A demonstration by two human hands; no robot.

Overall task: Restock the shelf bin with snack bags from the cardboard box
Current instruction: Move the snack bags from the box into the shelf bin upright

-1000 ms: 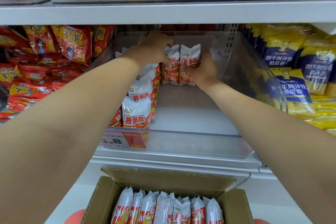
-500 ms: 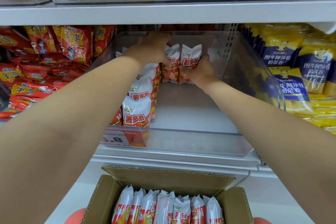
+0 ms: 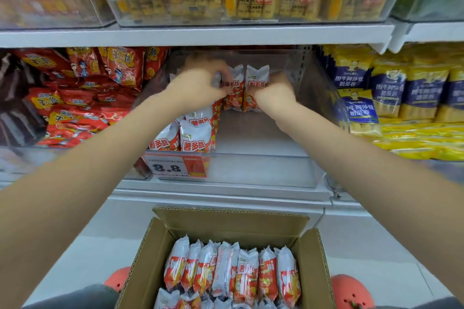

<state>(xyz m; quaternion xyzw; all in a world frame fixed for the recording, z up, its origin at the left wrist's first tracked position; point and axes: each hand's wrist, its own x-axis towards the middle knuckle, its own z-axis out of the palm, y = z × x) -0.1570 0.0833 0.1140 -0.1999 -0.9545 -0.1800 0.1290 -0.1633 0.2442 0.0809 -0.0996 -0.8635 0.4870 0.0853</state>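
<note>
white and orange foil-like snack bags (image 3: 244, 88) stand upright at the far end of the clear shelf bin (image 3: 261, 170), two side by side, with a row of the same bags running along the bin's left wall toward the near front. the left hand (image 3: 198, 85) curls its fingers onto the left of the two far bags, and the right hand (image 3: 275, 93) curls against the right one near its lower edge; both are blurred, so i cannot tell how firm either pinch is. the bags look light, puffy and soft, with slick film that may slide between fingers and contents that would likely crush, so the crimped top seam or the flat sides seem the safest hold. the bin's right and near floor is bare. below, near the viewer, the open cardboard box (image 3: 313, 258) holds many more bags packed upright. red packets (image 3: 82, 98) fill the left neighbour, yellow-and-blue packs (image 3: 391, 88) the right.
</note>
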